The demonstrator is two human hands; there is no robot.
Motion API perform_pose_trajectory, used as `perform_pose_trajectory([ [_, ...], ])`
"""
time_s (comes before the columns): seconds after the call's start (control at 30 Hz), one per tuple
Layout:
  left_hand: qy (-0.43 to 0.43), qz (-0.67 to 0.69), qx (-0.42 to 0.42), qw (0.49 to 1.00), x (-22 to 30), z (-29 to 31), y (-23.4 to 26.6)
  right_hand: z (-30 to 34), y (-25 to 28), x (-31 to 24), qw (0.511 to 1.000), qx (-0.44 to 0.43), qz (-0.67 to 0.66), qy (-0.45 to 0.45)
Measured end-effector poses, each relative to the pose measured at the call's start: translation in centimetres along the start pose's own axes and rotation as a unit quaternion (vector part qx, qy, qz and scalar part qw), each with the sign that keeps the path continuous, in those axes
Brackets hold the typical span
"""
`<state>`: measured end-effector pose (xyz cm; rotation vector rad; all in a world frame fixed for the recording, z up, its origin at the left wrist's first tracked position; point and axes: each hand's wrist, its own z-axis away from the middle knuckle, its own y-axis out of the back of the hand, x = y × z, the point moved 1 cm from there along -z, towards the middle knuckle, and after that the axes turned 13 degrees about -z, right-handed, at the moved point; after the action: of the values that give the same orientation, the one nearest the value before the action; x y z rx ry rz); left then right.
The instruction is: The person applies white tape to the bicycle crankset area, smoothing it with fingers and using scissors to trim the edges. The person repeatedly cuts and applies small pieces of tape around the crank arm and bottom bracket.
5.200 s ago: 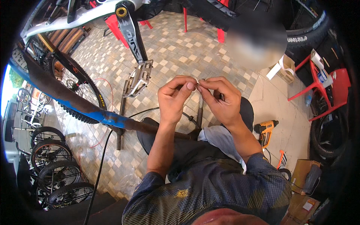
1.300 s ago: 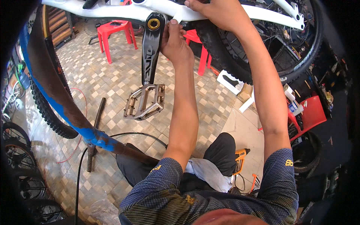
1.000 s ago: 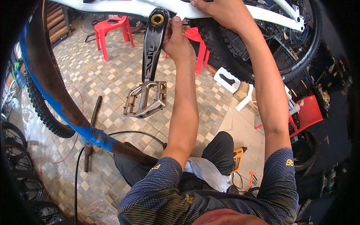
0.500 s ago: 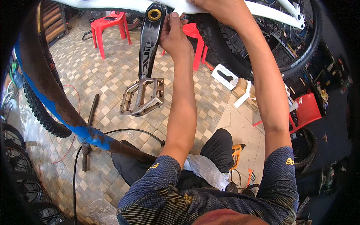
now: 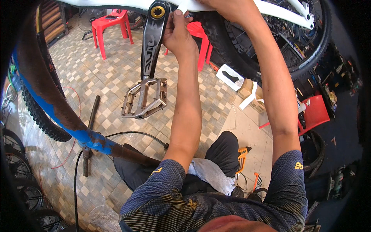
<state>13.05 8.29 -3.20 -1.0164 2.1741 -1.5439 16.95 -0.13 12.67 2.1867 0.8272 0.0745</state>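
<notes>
A white bicycle frame (image 5: 133,4) runs along the top edge, with a black crank arm (image 5: 150,42) hanging from it. A worn metal platform pedal (image 5: 146,98) is fixed at the crank's lower end. My left hand (image 5: 179,36) is closed just right of the crank, its thumb raised against the frame's underside. What its fingers pinch is hidden. My right hand (image 5: 228,8) is at the frame further right, partly cut off by the picture's top edge, its fingers out of sight. The knobbly rear tyre (image 5: 220,42) stands below and beyond it.
A blue-and-brown stand tube (image 5: 50,98) slants across the left. Red plastic chairs (image 5: 112,23) stand beyond. An open white box (image 5: 230,77) and a cardboard box (image 5: 247,89) lie on the floor. An orange heat gun (image 5: 242,156) rests by my knee, near a pale cloth (image 5: 212,174).
The whole view has shifted slightly, so floor things sit a little left and higher. Both hands keep nearly the same places at the frame.
</notes>
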Motion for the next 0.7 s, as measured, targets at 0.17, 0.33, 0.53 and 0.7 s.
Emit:
perform_pose_trajectory([
  [0.17,-0.017,-0.027,0.011,0.999,0.9,-1.2,1.3,-0.8,-1.5,-0.1,1.0,-0.006,-0.015,0.021],
  [0.33,0.0,-0.008,0.007,1.0,0.4,-0.4,0.5,-0.4,-0.6,0.1,1.0,-0.004,0.004,0.016],
  [0.53,-0.008,-0.018,0.011,1.0,0.5,-0.6,0.7,-0.5,-0.9,-0.1,1.0,-0.01,-0.004,0.001],
  [0.7,-0.016,0.002,0.016,1.0,0.6,-0.5,0.4,-0.6,-0.8,-0.1,1.0,-0.013,-0.005,-0.008],
])
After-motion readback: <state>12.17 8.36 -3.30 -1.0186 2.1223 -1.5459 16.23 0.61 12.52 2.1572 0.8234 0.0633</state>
